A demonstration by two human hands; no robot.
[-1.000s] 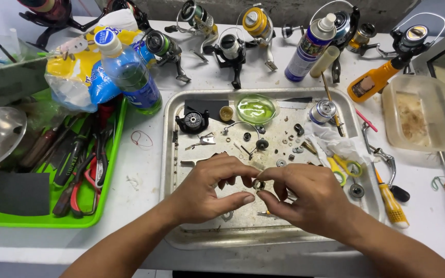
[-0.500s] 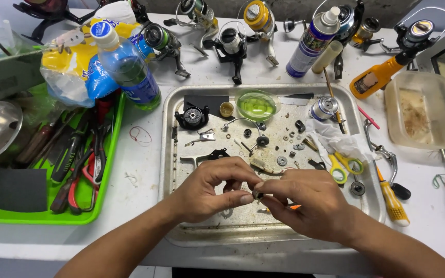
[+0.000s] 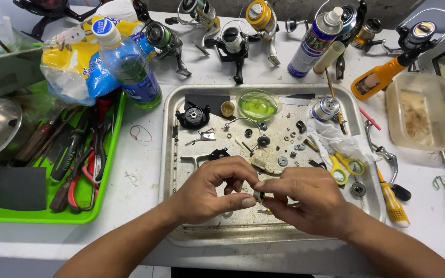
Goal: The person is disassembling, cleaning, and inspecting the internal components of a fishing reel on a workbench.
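**Both hands pinched on one small reel part over the metal tray**

We have our left hand and right hand meeting low over the near half of the metal tray. The fingertips of both close on a small dark metal part, the left thumb and forefinger pinching it from one side, the right thumb and forefinger from the other. The remaining fingers curl loosely underneath. Working above the tray, we judge, means anything that slips lands inside its raised rim.

Just beyond the fingertips lie loose washers, screws and small gears scattered on the tray floor, kept apart so each can be picked singly. Off to the right of the right hand's fingers sit yellow-handled scissors on crumpled white tissue, and past them a yellow-handled screwdriver lies across the tray's edge.

Further from the fingers, a black rotor piece and a shallow dish of green liquid rest at the tray's far end. Left of the left hand's fingers, a green tray holds pliers and screwdrivers. Farthest away stand a blue-capped plastic bottle, a spray can and a row of spinning reels.
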